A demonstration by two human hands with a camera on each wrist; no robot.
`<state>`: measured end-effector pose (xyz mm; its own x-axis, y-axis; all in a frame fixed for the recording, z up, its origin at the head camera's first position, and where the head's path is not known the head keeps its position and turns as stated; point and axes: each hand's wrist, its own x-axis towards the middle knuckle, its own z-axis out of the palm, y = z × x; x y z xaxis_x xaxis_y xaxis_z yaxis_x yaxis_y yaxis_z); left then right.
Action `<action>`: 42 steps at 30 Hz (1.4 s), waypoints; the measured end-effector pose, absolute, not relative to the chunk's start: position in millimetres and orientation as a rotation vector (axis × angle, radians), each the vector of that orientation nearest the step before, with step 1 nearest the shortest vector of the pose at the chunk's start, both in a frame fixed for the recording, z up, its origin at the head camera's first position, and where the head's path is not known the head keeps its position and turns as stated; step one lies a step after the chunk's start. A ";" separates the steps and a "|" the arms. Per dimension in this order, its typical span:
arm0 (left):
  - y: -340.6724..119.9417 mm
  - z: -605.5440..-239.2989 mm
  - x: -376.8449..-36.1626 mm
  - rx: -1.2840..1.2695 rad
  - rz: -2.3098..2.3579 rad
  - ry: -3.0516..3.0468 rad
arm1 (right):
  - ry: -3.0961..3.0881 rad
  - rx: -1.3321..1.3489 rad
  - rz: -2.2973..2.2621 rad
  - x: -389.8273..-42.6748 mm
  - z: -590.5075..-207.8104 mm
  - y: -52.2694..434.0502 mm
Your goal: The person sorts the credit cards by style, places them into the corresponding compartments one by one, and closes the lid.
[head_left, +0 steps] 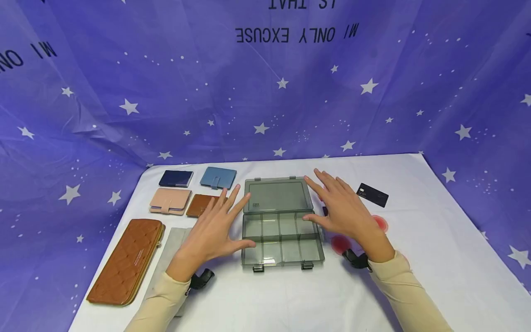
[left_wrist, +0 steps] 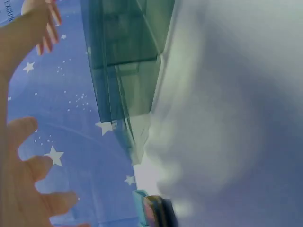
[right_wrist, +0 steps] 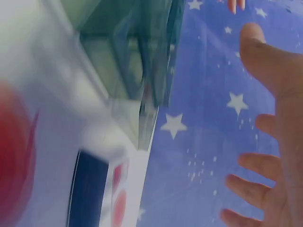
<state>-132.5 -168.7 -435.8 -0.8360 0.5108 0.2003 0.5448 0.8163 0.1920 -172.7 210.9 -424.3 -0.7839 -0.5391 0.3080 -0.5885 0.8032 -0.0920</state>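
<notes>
A translucent grey compartment box (head_left: 271, 251) lies unlatched on the white table, its lid (head_left: 278, 196) folded back flat toward the wall. Over the box's left side hovers my left hand (head_left: 209, 233), fingers spread and nothing held. My right hand (head_left: 342, 207) is likewise spread above the right side, its thumb overlapping the box's edge in the head view. Both wrist views show the box between the hands, with the left fingers (left_wrist: 40, 170) and right fingers (right_wrist: 255, 175) apart from it. The brown wallet (head_left: 199, 206) is partly hidden behind my left hand.
To the left lie a navy card holder (head_left: 176, 178), a blue wallet (head_left: 218, 178), a pink wallet (head_left: 170, 201), a long brown zip wallet (head_left: 126, 263) and a grey flat item (head_left: 166, 249). A black card (head_left: 372, 195) and red round pieces (head_left: 340, 244) lie right.
</notes>
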 end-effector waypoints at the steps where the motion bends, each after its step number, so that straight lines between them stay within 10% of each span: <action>1: -171.0 -435.9 -130.9 -0.862 -0.411 -2.855 | -2.728 0.873 0.291 -173.5 -424.4 215.8; 42: -183.8 -457.0 -121.5 -1.103 -0.834 -2.895 | -3.006 0.686 0.771 -184.1 -443.9 308.4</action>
<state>-121.5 -183.8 -457.0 -0.7618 0.6368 0.1187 0.6024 0.6290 0.4915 -184.1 308.4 -443.9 -0.9063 -0.4167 0.0705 -0.3992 0.7894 -0.4664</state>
